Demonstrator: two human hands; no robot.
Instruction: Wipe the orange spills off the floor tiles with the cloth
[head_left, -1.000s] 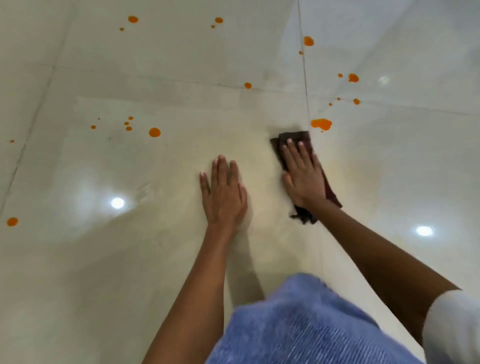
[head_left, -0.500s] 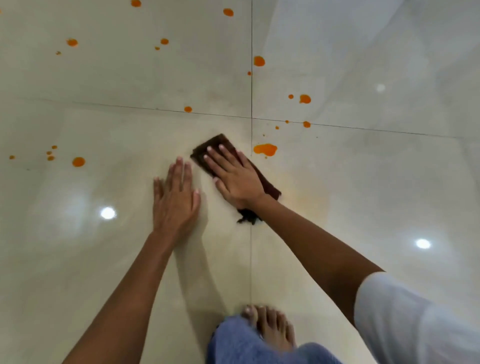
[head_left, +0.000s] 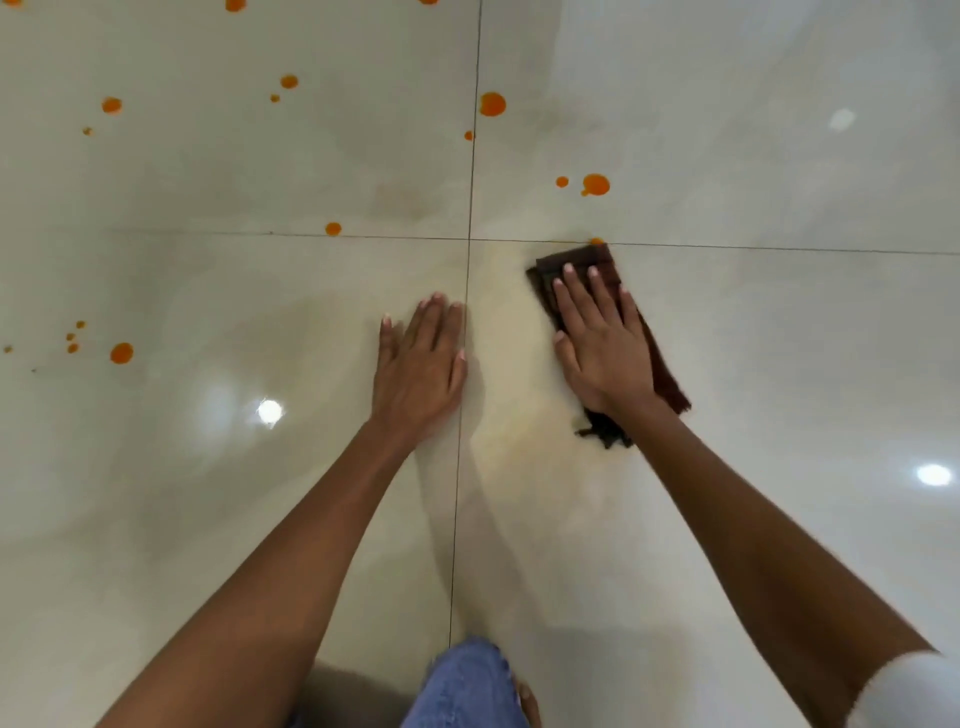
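My right hand (head_left: 602, 345) presses flat, fingers straight, on a dark brown cloth (head_left: 662, 369) lying on the glossy cream floor tiles (head_left: 779, 364). The cloth's far edge touches a small orange spot (head_left: 596, 241) on the grout line. My left hand (head_left: 421, 369) rests flat on the tile left of the cloth, apart from it. Orange spills dot the floor: a large drop (head_left: 595, 184) beyond the cloth, one (head_left: 492, 104) by the vertical grout line, one (head_left: 333, 228) near the tile crossing, and a cluster (head_left: 121, 353) at the far left.
My knee in blue jeans (head_left: 467, 686) and bare toes (head_left: 527, 701) show at the bottom edge. A faint yellowish smear (head_left: 514, 332) lies on the tile between my hands. Ceiling lights reflect in the tiles (head_left: 269, 411).
My right hand has slid the cloth to the right, over the large orange puddle that lay beside it, which no longer shows. My left hand stays flat on the tile.
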